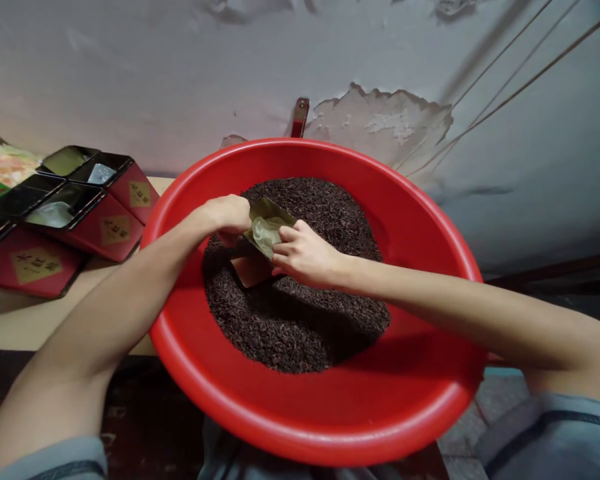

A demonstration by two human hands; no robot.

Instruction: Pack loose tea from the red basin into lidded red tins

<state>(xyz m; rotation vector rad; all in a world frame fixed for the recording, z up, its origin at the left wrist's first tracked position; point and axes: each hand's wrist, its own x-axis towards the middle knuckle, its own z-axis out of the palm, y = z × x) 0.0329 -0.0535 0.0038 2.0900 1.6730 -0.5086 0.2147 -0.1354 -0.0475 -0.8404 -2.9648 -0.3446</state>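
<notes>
A big red plastic basin [420,220] holds a heap of dark loose tea leaves [300,327]. Over the heap both hands meet on a small olive-gold foil pouch [266,230]. My left hand [225,215] is curled round the pouch's left side. My right hand [305,257] pinches its open mouth from the right. A reddish flat piece [250,270], perhaps a box or scoop, shows just under the pouch, partly sunk in the leaves; which hand bears it is hidden.
Several open red tea tins [105,227] with gold labels lie on a pale table [10,327] at the left. A peeling grey wall [380,120] rises behind the basin, with thin cords [510,90] running across it.
</notes>
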